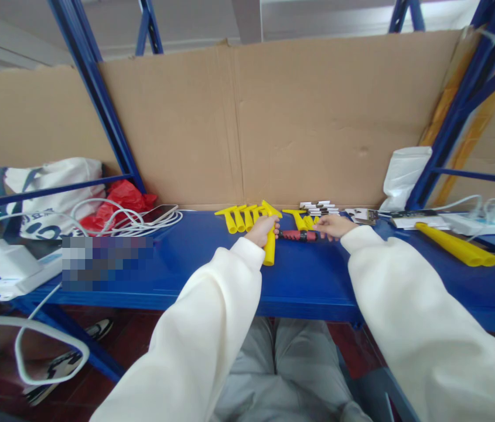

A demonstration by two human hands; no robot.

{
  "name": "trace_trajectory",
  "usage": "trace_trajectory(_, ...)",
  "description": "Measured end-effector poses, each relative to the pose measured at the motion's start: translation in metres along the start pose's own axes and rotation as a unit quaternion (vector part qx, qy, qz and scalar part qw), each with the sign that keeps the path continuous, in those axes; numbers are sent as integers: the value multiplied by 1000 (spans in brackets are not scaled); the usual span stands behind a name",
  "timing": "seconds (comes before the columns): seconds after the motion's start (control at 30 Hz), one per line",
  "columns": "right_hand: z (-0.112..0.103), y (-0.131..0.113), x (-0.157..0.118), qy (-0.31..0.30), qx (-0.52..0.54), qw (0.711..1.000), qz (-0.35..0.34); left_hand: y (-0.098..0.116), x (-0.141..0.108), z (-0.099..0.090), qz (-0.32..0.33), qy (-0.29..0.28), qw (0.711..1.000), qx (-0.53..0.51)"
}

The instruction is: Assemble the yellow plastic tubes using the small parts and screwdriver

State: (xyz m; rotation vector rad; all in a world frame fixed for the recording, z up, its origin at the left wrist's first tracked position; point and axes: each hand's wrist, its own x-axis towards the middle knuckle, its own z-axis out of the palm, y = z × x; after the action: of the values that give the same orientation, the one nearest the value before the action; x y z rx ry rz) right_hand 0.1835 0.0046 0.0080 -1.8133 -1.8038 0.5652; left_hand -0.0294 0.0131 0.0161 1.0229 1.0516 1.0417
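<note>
My left hand (262, 230) grips a yellow plastic tube (269, 251) that points down toward me on the blue shelf (309, 281). My right hand (333, 226) holds one end of a red and black rod (297, 235) lying between the two hands. Behind the hands lie several yellow T-shaped plastic pieces (241, 215), more yellow pieces (302, 219), and a small stack of white flat parts (320, 208).
A cardboard sheet (295, 117) backs the shelf. At left lie white cables (128, 220), a red bag (118, 202), a white charger (14, 266) and a cloth bag (51, 181). At right lie a long yellow tube (456, 244), a white plastic bag (405, 173) and a power strip (484, 221).
</note>
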Motion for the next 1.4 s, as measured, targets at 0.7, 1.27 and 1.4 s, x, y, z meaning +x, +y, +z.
trace_trajectory(0.7, -21, 36, 0, 94, -326, 933, 117, -2, -1, 2, 20, 13, 998, 56)
trace_trajectory(1.27, -16, 39, 3, 96, -332, 934, 84, -6, 2, 2, 66, 14, 992, 109)
trace_trajectory(1.4, -15, 34, 2, 98, -332, 934, 83, -6, 2, 3, 72, 12, 991, 116)
